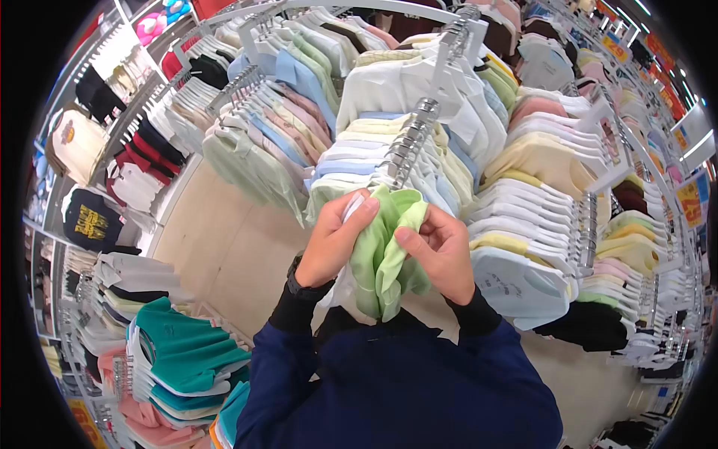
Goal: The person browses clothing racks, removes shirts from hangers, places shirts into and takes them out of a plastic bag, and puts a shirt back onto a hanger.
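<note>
navy top (404, 389) lies nearest; beyond it, our left hand (333, 239) and right hand (446, 254) pinch the green garment (368, 277) in their fingers (409, 238), from two sides, probably to spread it, near hung shirts (351, 168).

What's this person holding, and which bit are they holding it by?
A light green garment: left grip at its upper left side, right grip pinching a fold opposite. Whether that's collar or hem, I can't tell.
</note>
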`<state>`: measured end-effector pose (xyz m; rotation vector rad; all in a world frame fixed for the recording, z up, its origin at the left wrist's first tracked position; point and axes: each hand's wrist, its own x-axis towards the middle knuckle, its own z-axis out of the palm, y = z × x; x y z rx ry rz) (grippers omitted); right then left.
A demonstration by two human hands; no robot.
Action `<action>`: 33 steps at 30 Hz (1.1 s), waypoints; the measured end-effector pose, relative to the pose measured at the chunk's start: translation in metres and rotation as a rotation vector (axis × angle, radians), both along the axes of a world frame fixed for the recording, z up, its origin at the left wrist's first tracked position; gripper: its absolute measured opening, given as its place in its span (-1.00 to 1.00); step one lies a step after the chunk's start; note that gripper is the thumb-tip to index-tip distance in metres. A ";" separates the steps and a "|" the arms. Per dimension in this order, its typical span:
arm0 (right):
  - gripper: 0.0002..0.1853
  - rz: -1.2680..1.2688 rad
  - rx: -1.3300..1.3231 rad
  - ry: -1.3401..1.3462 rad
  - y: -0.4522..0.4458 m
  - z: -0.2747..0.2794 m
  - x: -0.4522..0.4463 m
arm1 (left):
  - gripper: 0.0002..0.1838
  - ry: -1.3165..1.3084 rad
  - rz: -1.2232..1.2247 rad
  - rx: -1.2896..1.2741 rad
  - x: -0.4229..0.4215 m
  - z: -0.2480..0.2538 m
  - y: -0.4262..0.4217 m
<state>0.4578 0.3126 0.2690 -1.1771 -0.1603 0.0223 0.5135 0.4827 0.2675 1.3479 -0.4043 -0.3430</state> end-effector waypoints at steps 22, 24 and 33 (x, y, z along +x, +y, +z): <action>-0.83 -0.082 -0.096 -0.030 0.289 -0.031 0.098 | -0.71 -0.256 -0.014 0.138 0.091 -0.021 0.281; -0.78 -0.081 -0.111 -0.071 0.316 -0.035 0.107 | -0.74 -0.227 0.007 0.130 0.103 -0.021 0.306; -0.71 0.093 -0.241 -0.176 0.397 -0.032 0.173 | -0.75 -0.360 0.111 0.292 0.164 -0.022 0.401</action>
